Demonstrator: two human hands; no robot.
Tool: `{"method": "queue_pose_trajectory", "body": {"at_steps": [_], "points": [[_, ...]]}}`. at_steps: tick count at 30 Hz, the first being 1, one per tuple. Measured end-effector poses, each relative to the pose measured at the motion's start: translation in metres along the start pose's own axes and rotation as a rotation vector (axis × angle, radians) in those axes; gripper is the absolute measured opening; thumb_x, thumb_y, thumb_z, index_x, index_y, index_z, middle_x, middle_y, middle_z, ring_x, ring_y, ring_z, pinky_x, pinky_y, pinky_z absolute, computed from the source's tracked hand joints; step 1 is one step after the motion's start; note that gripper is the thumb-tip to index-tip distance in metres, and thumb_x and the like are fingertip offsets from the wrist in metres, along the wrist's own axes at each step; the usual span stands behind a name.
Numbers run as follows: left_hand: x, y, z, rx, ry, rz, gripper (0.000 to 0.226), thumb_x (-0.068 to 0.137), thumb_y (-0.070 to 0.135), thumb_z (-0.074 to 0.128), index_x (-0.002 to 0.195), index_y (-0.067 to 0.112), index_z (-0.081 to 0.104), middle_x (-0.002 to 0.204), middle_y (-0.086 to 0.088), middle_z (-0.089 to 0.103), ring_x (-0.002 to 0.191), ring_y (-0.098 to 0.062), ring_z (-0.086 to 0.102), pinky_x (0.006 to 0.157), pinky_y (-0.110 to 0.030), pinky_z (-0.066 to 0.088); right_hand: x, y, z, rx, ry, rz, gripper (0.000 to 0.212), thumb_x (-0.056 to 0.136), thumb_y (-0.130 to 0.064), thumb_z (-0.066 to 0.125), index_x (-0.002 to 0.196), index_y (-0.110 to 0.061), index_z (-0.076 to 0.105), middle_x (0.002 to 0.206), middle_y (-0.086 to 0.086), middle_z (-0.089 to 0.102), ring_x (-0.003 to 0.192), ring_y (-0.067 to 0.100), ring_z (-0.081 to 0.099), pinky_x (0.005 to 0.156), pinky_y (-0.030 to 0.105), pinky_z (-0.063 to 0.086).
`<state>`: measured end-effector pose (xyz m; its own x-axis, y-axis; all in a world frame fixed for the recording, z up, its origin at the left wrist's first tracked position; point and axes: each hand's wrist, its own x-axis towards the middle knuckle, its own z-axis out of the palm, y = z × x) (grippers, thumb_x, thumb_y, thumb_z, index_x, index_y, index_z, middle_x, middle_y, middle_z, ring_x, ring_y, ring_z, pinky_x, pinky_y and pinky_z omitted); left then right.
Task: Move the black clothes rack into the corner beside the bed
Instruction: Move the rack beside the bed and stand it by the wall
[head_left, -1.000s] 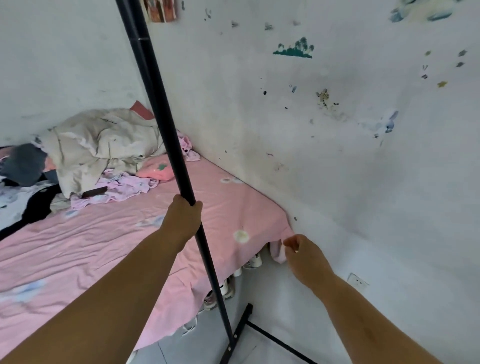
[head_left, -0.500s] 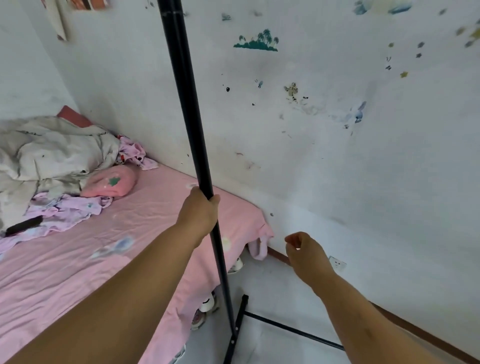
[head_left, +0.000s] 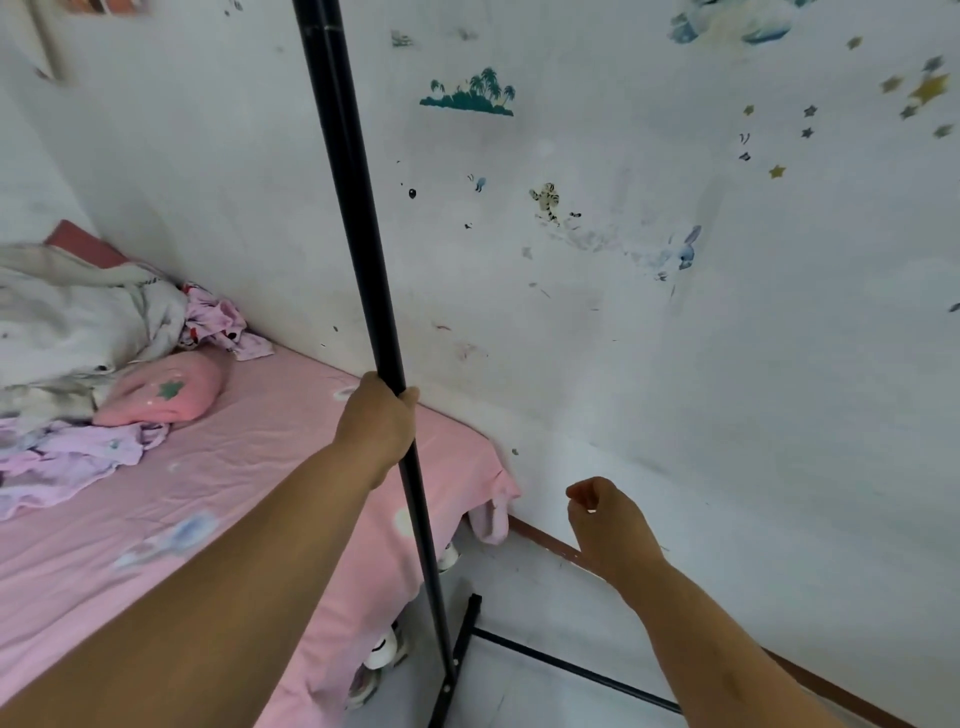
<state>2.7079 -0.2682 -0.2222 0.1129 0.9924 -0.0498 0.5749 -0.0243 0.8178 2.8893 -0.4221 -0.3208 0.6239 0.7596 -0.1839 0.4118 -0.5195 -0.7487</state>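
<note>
The black clothes rack (head_left: 358, 223) shows one tall upright pole, leaning slightly, with a foot bar and a low cross bar on the pale floor at the bed's end. My left hand (head_left: 379, 421) grips the pole at mid height. My right hand (head_left: 605, 512) hovers to the right near the wall, fingers curled with nothing in them. The bed (head_left: 291, 431) with its pink sheet lies on the left against the white wall. The rack's top and its other upright are out of view.
A crumpled white quilt (head_left: 67, 317), a pink pillow (head_left: 161, 392) and lilac clothes (head_left: 78, 452) lie on the bed. Shoes (head_left: 384, 647) sit under its end. The stickered wall (head_left: 623, 291) with a brown skirting runs close on the right.
The view has swung right and nearer the wall. The rack's pole and foot have shifted right along the bed's end, my left hand still on it. My right hand stays curled.
</note>
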Motion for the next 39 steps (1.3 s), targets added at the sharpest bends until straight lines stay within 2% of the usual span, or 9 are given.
{"method": "queue_pose_trajectory", "body": {"at_steps": [3, 7, 13, 18, 26, 30, 34, 37, 39], "points": [[0.014, 0.01, 0.006, -0.005, 0.006, -0.01, 0.037, 0.094, 0.029, 0.05, 0.122, 0.006, 0.046, 0.094, -0.005, 0.055, 0.079, -0.024, 0.054, 0.068, -0.035, 0.043, 0.023, -0.007, -0.003, 0.002, -0.032, -0.031, 0.026, 0.094, -0.016, 0.045, 0.116, -0.019, 0.057, 0.102, -0.008, 0.059, 0.081, 0.007, 0.052, 0.059, 0.012, 0.034], [0.029, 0.022, 0.015, -0.008, 0.02, -0.002, 0.037, 0.093, 0.029, 0.05, 0.121, 0.005, 0.048, 0.102, -0.01, 0.057, 0.082, -0.026, 0.055, 0.066, -0.033, 0.042, 0.046, -0.009, -0.007, -0.003, -0.039, -0.06, 0.024, 0.094, -0.017, 0.046, 0.114, -0.02, 0.058, 0.098, -0.009, 0.059, 0.071, -0.003, 0.05, 0.054, 0.009, 0.032], [0.045, 0.033, 0.028, 0.015, 0.048, -0.006, 0.035, 0.093, 0.029, 0.05, 0.12, 0.006, 0.048, 0.1, -0.009, 0.056, 0.081, -0.026, 0.054, 0.064, -0.033, 0.04, 0.064, -0.013, -0.015, -0.013, -0.068, -0.059, 0.023, 0.094, -0.016, 0.045, 0.114, -0.019, 0.058, 0.102, -0.006, 0.062, 0.084, 0.011, 0.056, 0.063, 0.019, 0.039], [0.056, 0.043, 0.034, 0.012, 0.026, -0.022, 0.035, 0.093, 0.026, 0.049, 0.121, 0.005, 0.046, 0.098, -0.007, 0.054, 0.071, -0.02, 0.052, 0.057, -0.032, 0.04, 0.063, -0.031, -0.009, 0.019, -0.145, -0.143, 0.018, 0.091, -0.021, 0.052, 0.108, -0.027, 0.057, 0.105, -0.01, 0.063, 0.078, 0.007, 0.059, 0.059, 0.016, 0.041], [0.072, 0.047, 0.032, 0.016, -0.078, -0.002, 0.037, 0.092, 0.028, 0.052, 0.122, 0.006, 0.047, 0.11, -0.011, 0.058, 0.087, -0.028, 0.056, 0.073, -0.035, 0.046, 0.07, -0.095, 0.029, 0.003, -0.316, -0.277, 0.042, 0.087, -0.034, 0.059, 0.126, -0.039, 0.047, 0.11, -0.017, 0.054, 0.096, 0.006, 0.058, 0.081, 0.022, 0.048], [0.082, 0.043, 0.031, -0.008, -0.107, 0.032, 0.033, 0.09, 0.029, 0.053, 0.117, 0.011, 0.049, 0.096, -0.005, 0.059, 0.074, -0.017, 0.056, 0.064, -0.033, 0.047, 0.074, -0.107, 0.046, -0.03, -0.316, -0.247, 0.044, 0.088, -0.034, 0.057, 0.13, -0.036, 0.045, 0.111, -0.016, 0.054, 0.094, 0.005, 0.056, 0.077, 0.02, 0.044], [0.091, 0.045, 0.036, -0.007, -0.119, 0.077, 0.031, 0.089, 0.029, 0.053, 0.115, 0.013, 0.051, 0.084, 0.002, 0.056, 0.069, -0.013, 0.054, 0.052, -0.028, 0.041, 0.073, -0.109, 0.059, -0.037, -0.359, -0.186, 0.052, 0.09, -0.032, 0.056, 0.137, -0.035, 0.035, 0.119, -0.009, 0.056, 0.09, 0.01, 0.061, 0.075, 0.023, 0.052], [0.095, 0.048, 0.039, -0.028, -0.141, 0.089, 0.029, 0.089, 0.027, 0.054, 0.114, 0.014, 0.052, 0.08, 0.005, 0.053, 0.067, -0.011, 0.052, 0.05, -0.026, 0.036, 0.075, -0.114, 0.067, 0.043, -0.399, -0.153, 0.062, 0.092, -0.028, 0.052, 0.145, -0.032, 0.021, 0.093, -0.006, 0.061, 0.079, 0.014, 0.061, 0.083, 0.034, 0.055], [0.095, 0.048, 0.039, -0.04, -0.162, 0.094, 0.023, 0.088, 0.026, 0.055, 0.108, 0.015, 0.053, 0.081, 0.004, 0.054, 0.066, -0.012, 0.053, 0.05, -0.027, 0.038, 0.079, -0.12, 0.072, 0.086, -0.41, -0.128, 0.064, 0.091, -0.024, 0.049, 0.146, -0.034, 0.017, 0.078, -0.004, 0.059, 0.068, 0.016, 0.059, 0.078, 0.038, 0.056]]}}
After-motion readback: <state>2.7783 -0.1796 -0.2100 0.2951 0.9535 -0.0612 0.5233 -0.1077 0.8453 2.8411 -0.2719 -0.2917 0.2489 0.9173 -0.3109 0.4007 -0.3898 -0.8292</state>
